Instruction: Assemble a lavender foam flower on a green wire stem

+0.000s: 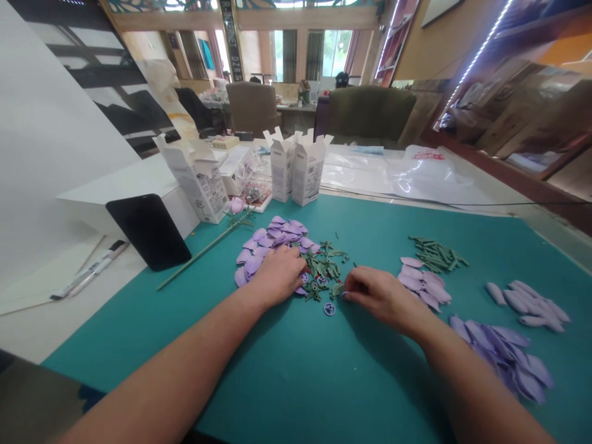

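Observation:
My left hand rests palm down on a heap of purple petal pieces and the edge of a pile of small green parts on a teal mat. What its fingers hold is hidden. My right hand lies just right of the green pile, fingertips pinched on a small piece near a round purple ring part. A built flower with a long green stem lies left of the heap.
More purple petals lie in groups at the right, with green sticks behind. Open white boxes stand at the mat's far edge. A black phone leans at left beside pens.

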Tool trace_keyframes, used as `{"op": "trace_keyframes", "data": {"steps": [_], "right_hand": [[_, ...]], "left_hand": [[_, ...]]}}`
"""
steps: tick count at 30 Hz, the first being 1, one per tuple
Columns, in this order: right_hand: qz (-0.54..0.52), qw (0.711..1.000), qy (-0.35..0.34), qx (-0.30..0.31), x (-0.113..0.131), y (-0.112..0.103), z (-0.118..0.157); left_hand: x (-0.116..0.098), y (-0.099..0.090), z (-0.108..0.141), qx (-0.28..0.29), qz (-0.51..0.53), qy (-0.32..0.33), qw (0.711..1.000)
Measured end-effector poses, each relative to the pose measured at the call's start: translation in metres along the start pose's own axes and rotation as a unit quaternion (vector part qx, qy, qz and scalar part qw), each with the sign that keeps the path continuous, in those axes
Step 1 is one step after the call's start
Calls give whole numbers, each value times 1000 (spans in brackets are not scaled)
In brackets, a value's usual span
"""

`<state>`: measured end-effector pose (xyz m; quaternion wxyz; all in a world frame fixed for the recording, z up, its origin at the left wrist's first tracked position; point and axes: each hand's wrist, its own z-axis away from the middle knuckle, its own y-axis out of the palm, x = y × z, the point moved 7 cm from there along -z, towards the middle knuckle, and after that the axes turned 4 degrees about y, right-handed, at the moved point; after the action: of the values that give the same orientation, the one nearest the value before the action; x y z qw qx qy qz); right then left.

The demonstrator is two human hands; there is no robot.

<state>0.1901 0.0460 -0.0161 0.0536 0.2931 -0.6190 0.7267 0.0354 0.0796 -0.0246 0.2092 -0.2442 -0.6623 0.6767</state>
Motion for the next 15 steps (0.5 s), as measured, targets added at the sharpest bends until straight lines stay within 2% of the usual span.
{"op": "trace_keyframes", "data": {"steps": [9,15], "right_hand": [[-22,999,-11,-30,1,0,0],[-33,999,-12,-33,3,1,-1]], "left_hand": [[5,4,-4,9,33,-10,999],[5,4,-5,42,36,-21,998]]}}
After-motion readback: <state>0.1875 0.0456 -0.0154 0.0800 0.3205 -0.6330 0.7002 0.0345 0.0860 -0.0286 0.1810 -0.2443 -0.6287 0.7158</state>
